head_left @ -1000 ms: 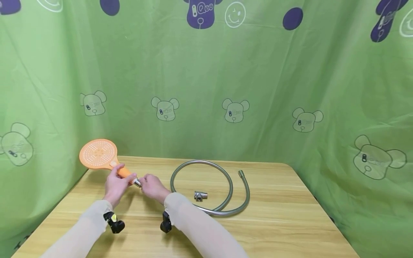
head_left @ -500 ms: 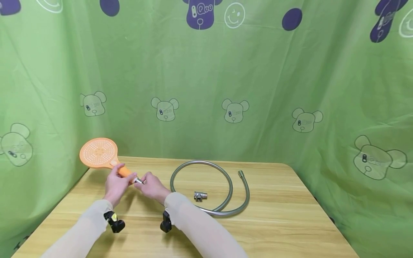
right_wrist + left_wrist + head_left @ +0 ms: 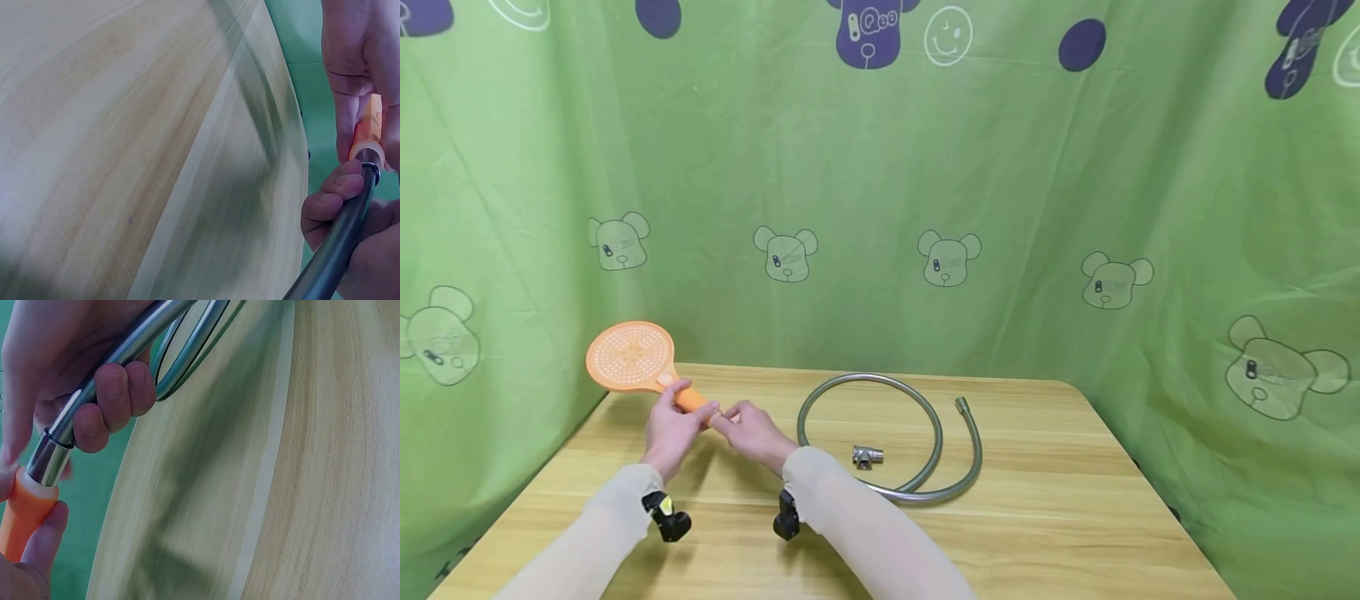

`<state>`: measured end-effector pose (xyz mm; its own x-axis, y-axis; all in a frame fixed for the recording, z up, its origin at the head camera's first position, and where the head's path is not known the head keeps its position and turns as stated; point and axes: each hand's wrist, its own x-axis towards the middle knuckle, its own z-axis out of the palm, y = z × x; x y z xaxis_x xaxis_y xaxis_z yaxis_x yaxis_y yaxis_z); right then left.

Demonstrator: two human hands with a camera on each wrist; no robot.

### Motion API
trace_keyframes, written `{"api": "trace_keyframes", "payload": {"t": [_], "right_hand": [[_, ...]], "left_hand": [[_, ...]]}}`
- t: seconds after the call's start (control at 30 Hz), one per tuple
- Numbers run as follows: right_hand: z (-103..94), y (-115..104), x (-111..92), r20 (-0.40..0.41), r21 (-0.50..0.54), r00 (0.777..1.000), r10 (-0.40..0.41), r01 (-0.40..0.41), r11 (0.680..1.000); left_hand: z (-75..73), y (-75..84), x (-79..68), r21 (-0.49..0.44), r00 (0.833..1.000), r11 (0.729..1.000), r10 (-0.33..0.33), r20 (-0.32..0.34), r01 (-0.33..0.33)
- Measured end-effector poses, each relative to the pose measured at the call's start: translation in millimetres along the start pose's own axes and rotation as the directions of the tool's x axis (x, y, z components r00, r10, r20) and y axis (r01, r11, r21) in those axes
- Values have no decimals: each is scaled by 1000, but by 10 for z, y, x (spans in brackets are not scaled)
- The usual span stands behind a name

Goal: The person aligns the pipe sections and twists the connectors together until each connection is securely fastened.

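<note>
An orange hand shower [image 3: 631,357] is raised above the table's left side, its round perforated face showing in the head view. My left hand [image 3: 672,429] grips its handle, thumb near the lower end. At that end my right hand [image 3: 754,433] holds one end of a grey metallic shower hose [image 3: 128,347], fingers curled round it. Both wrist views show the hose's metal sleeve [image 3: 49,461] in line with the handle [image 3: 26,512] and meeting its pale rim. How far the two are joined is hidden. In the right wrist view the hose runs down past my right fingers [image 3: 340,187].
The rest of the hose lies in a loop on the wooden table [image 3: 1060,517], its free end [image 3: 962,406] pointing back. Inside the loop lies a small metal tee fitting [image 3: 867,457]. A green patterned curtain [image 3: 865,167] encloses the back and sides.
My right hand has shifted slightly left, closer to the handle. Metal visible between the hands earlier is now covered by fingers in the head view. My left hand stays nearly still.
</note>
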<state>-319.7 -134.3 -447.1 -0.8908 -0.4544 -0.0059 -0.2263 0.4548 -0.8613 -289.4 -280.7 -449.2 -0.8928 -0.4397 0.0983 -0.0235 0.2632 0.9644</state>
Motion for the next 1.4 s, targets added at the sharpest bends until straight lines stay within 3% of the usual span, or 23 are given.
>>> {"api": "trace_keyframes", "payload": {"t": [0.13,0.47,0.73,1.03,1.4], "right_hand": [[-7,-4,-15,0,18,1000,2,-2,1000],[10,-9,39,6,-87,1000,-28,28,996],[2,3,-2,9,41,1000,-6,6,999],[9,16,33,5,-39,1000,-26,26,999],[5,44,8,4,14,1000,-27,27,1000]], "left_hand": [[-1,-1,3,11,1000,1000,4,-1,-4],[10,-14,18,-26,1000,1000,4,-5,-4],[-4,-8,14,16,1000,1000,10,-3,-10],[3,0,7,2,1000,1000,8,-8,-8],[14,-14,-2,35,1000,999,17,-11,-17]]}}
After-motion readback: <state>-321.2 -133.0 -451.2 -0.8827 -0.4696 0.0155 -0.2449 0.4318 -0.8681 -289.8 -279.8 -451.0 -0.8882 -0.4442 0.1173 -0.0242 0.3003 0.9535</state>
